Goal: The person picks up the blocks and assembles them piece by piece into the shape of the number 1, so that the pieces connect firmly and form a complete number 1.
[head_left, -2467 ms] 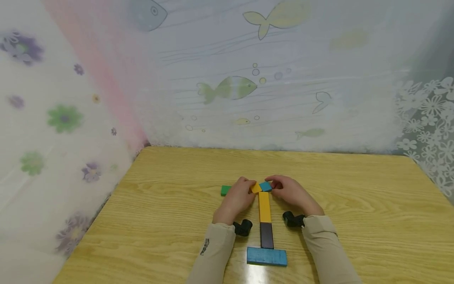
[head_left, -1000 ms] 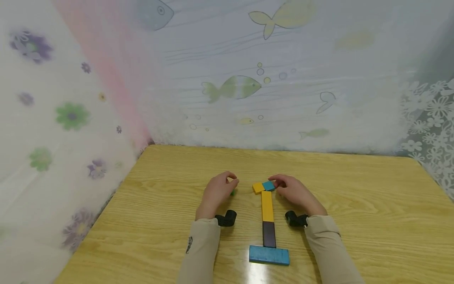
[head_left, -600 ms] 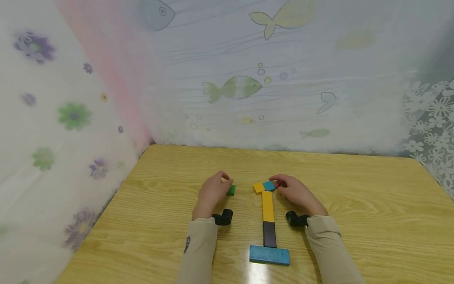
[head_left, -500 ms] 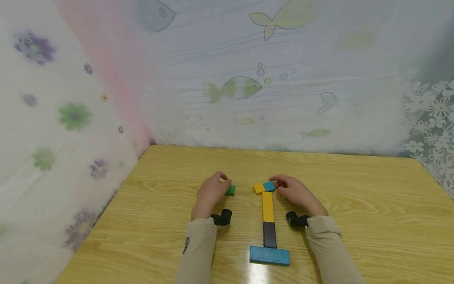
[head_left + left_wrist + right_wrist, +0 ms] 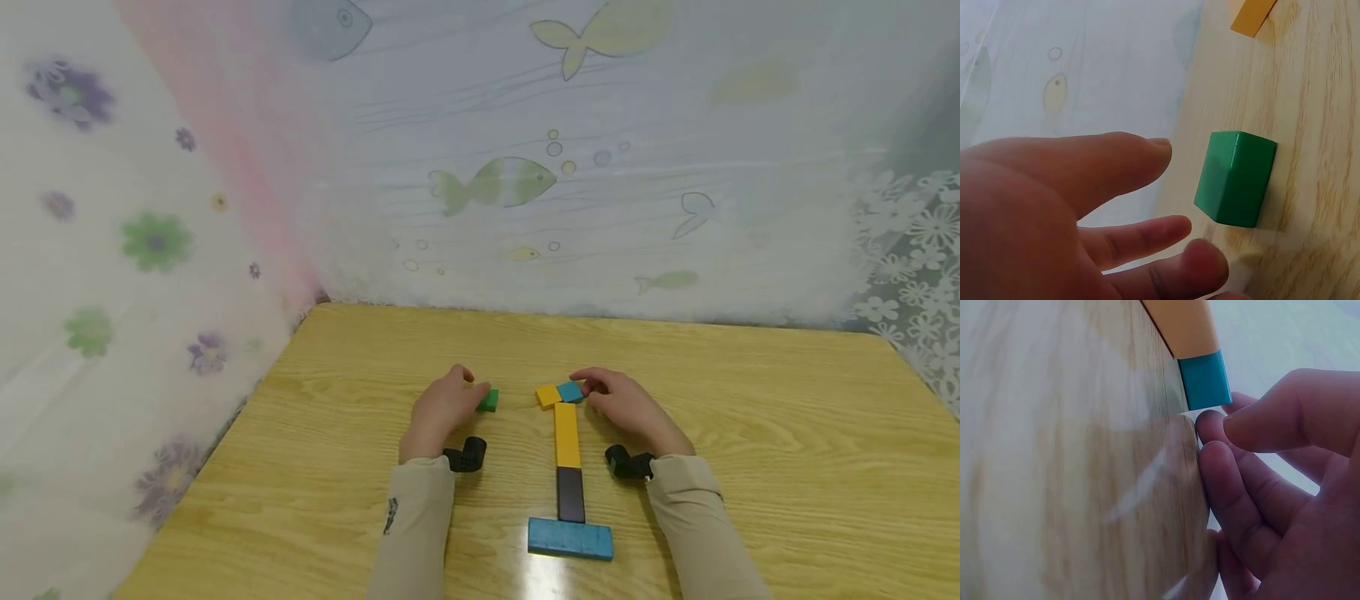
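A small green block point(image 5: 490, 401) lies on the table, just off the fingertips of my left hand point(image 5: 438, 412). In the left wrist view, that hand's thumb and fingers are spread, and a gap separates them from the green block point(image 5: 1235, 178). My right hand point(image 5: 630, 410) rests on the table, fingers loosely bent and holding nothing. Its fingertips lie at the end of a small blue block point(image 5: 1205, 381); whether they touch it I cannot tell. A small yellow block point(image 5: 547, 397) adjoins the blue one, both lying slightly askew above a long yellow block point(image 5: 567, 435).
Below the long yellow block, a dark block point(image 5: 570, 494) continues the column. A wide blue block point(image 5: 570, 539) lies crosswise at its near end. The wooden table point(image 5: 337, 400) meets sheets printed with fish and flowers at the back and left.
My left hand has let go of the small yellow block and moved left to the green block, which has come into fuller view. My right hand has stayed by the small blue block.
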Action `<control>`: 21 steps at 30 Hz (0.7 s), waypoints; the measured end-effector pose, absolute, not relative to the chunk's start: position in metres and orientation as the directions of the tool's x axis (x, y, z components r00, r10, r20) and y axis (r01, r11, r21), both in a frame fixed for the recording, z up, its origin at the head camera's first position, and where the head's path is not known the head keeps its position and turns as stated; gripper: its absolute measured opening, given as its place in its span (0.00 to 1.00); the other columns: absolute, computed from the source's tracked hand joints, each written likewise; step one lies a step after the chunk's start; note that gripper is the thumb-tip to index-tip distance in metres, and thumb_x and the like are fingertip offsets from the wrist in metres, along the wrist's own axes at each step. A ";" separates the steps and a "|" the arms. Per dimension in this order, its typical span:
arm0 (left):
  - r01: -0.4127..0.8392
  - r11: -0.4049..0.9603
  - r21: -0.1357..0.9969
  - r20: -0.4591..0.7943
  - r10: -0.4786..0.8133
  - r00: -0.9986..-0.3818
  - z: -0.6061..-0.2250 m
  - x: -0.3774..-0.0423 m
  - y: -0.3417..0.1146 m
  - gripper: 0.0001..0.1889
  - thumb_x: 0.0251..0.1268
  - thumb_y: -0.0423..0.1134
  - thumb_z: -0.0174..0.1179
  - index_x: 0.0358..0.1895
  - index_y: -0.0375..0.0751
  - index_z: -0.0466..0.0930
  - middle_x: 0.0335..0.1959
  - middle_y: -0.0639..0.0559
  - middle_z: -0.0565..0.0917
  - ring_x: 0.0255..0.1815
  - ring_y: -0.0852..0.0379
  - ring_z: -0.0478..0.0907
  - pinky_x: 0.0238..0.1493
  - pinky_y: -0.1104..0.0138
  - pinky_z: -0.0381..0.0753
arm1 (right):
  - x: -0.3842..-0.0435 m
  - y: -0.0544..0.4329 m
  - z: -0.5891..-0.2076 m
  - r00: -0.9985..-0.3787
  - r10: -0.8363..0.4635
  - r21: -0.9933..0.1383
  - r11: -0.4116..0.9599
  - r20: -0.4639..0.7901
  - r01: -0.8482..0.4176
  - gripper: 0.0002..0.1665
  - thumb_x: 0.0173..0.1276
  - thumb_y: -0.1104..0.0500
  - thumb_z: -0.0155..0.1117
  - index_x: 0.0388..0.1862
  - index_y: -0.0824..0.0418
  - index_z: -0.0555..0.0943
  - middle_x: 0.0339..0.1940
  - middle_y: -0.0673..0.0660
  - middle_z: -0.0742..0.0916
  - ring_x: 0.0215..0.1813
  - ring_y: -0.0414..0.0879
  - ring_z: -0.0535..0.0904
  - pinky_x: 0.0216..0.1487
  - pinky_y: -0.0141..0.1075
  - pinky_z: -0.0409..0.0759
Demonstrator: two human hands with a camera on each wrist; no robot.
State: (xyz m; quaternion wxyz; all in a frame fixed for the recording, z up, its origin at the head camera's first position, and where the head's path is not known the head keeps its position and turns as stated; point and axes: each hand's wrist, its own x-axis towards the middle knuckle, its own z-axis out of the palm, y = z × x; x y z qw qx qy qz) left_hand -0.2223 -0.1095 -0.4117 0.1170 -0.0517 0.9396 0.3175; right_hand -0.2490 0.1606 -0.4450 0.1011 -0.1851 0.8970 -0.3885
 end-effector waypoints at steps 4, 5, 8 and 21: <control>-0.171 0.808 0.564 -0.269 -0.016 -0.963 -0.412 -0.223 -0.110 0.24 0.61 0.58 0.48 0.53 0.45 0.68 0.40 0.50 0.77 0.31 0.55 0.72 0.34 0.60 0.70 | -0.249 0.161 -0.445 -0.911 -0.409 -0.734 0.632 -0.044 -0.248 0.21 0.66 0.66 0.46 0.58 0.59 0.70 0.44 0.55 0.78 0.42 0.48 0.71 0.41 0.41 0.68; -0.172 0.810 0.561 -0.271 -0.017 -0.962 -0.412 -0.223 -0.110 0.24 0.61 0.58 0.49 0.52 0.45 0.68 0.39 0.50 0.77 0.31 0.55 0.72 0.34 0.60 0.70 | -0.250 0.160 -0.445 -0.911 -0.409 -0.735 0.631 -0.044 -0.248 0.21 0.66 0.66 0.46 0.58 0.58 0.70 0.44 0.55 0.78 0.42 0.48 0.71 0.41 0.41 0.68; -0.169 0.810 0.561 -0.268 -0.015 -0.963 -0.412 -0.224 -0.110 0.24 0.60 0.57 0.50 0.52 0.45 0.69 0.38 0.50 0.77 0.31 0.55 0.72 0.34 0.60 0.70 | -0.250 0.160 -0.446 -0.913 -0.406 -0.735 0.631 -0.042 -0.247 0.21 0.66 0.66 0.46 0.58 0.58 0.71 0.45 0.55 0.78 0.42 0.48 0.71 0.42 0.41 0.68; -0.113 0.830 0.546 -0.264 0.043 -0.963 -0.414 -0.225 -0.105 0.24 0.58 0.53 0.56 0.53 0.45 0.68 0.39 0.52 0.78 0.32 0.55 0.73 0.35 0.60 0.71 | -0.251 0.161 -0.447 -0.911 -0.411 -0.731 0.633 -0.040 -0.253 0.21 0.66 0.66 0.45 0.58 0.58 0.70 0.44 0.55 0.78 0.41 0.47 0.70 0.40 0.41 0.67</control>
